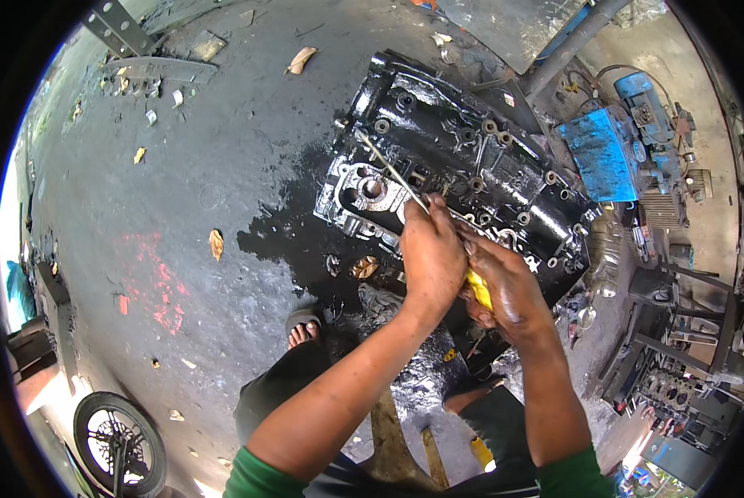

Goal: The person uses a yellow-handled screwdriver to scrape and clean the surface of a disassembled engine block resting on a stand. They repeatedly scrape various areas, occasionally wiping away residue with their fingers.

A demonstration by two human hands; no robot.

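Note:
A large black engine block (438, 141), wet and glossy, lies in front of me, with bare grey metal at its near left end. Both of my hands are over its near side. My left hand (430, 253) is closed around the thin metal shaft (394, 173) of a long tool, close to its handle. Behind it, my right hand (505, 286) wraps around the tool's yellow handle (479, 290). The shaft slants up and left across the block, its tip over the block's left part. My fingers hide where shaft and handle join, so the tool's exact kind is unclear.
Dark liquid (281, 224) spreads on the floor left of the block. Dry leaves (216, 243) are scattered about. A blue machine (600, 153) stands at right, near a metal rack (679, 332) of parts. A spoked wheel (119, 444) is at lower left.

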